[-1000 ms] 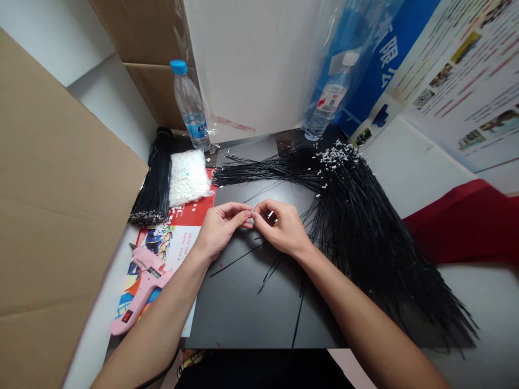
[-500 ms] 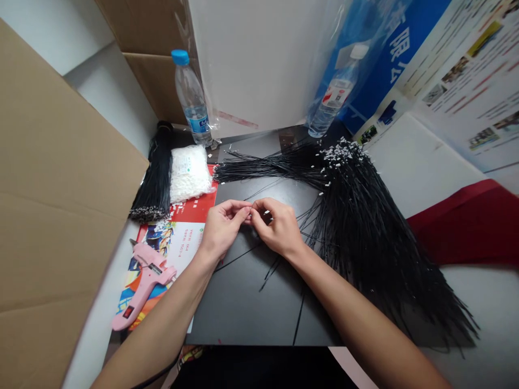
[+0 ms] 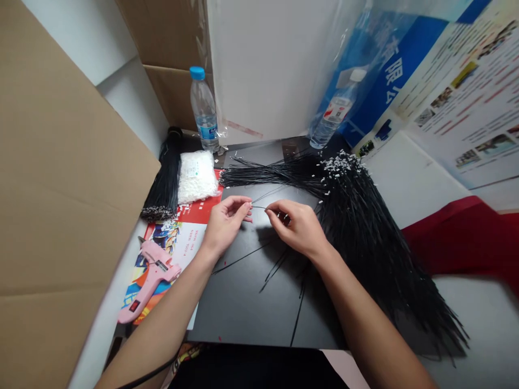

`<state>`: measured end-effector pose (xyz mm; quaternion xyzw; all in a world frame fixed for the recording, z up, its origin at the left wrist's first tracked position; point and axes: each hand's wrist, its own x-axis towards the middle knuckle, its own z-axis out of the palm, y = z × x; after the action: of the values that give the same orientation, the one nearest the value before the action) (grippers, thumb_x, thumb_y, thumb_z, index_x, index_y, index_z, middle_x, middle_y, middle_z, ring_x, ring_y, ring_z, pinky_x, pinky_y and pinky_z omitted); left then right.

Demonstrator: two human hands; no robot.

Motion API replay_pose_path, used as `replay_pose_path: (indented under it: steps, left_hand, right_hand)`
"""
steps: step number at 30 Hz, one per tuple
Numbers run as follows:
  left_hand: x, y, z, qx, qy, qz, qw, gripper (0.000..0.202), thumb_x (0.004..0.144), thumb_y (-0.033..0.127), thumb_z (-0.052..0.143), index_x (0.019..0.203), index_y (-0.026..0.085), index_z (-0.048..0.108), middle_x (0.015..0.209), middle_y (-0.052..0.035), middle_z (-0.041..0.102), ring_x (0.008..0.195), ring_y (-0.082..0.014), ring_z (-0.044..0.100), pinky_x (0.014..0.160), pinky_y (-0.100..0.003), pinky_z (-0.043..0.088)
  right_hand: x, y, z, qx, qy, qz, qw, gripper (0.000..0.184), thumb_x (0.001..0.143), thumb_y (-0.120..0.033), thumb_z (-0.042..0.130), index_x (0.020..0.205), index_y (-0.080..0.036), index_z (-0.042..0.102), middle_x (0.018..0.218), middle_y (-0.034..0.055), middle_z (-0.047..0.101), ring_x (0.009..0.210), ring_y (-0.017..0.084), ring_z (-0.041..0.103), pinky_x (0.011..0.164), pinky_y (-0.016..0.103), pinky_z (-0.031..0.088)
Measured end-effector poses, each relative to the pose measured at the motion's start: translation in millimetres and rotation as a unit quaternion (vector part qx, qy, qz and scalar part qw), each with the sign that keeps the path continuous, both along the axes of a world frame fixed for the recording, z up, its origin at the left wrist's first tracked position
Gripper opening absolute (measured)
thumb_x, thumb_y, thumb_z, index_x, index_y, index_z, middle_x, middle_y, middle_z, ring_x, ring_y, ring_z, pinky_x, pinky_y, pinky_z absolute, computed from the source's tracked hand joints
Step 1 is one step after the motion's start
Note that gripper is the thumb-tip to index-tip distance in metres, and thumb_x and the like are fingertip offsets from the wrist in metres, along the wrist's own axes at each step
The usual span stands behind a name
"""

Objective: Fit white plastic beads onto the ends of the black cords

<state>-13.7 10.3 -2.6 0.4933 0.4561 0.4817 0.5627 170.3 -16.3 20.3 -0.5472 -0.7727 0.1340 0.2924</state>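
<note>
Right grip (image 3: 298,227) pinches cord (image 3: 258,207); banner (image 3: 409,51) reads 有限.

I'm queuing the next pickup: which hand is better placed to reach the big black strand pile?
Right, probably: the right hand is beside the big strand pile, while the left hand is farther away. A thin strand spans between them.

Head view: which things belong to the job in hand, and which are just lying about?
Likely in the job:
thin black cord between the left hand and right hand
heap of white-tipped black cords
clear plastic bag of small white pieces

Apparently lying about:
blue-capped clear plastic bottle
white-capped clear plastic bottle
dark red cloth
pink glue gun, unheld, role uncertain
</note>
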Motion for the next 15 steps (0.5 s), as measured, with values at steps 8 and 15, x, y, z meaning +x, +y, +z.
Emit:
replay_pose_path:
  steps: [8,15]
  left_hand:
    - [-9,-4,3.9,0.102,0.218,-0.019,0.970,0.019,0.092,0.028,0.058,0.103,0.017,0.068,0.100,-0.0081,0.071,0.078,-0.0159,0.067,0.070,-0.030,0.057]
    - [-37,-5,18.4,0.159,0.560,0.020,0.813,0.021,0.095,0.025,0.050,0.097,0.018,0.070,0.099,-0.0101,0.072,0.095,-0.0260,0.065,0.083,-0.038,0.051]
  right_hand:
    - [40,8,97.8,0.133,-0.118,-0.195,0.965,0.017,0.089,-0.031,0.062,0.087,-0.020,0.075,0.075,0.0052,0.072,0.065,0.017,0.065,0.068,0.032,0.047]
    - [169,90,92.7,-0.061,-0.222,-0.388,0.892,0.026,0.080,-0.039,0.069,0.058,-0.027,0.062,0.040,0.0000,0.045,0.055,0.023,0.057,0.067,0.042,0.048]
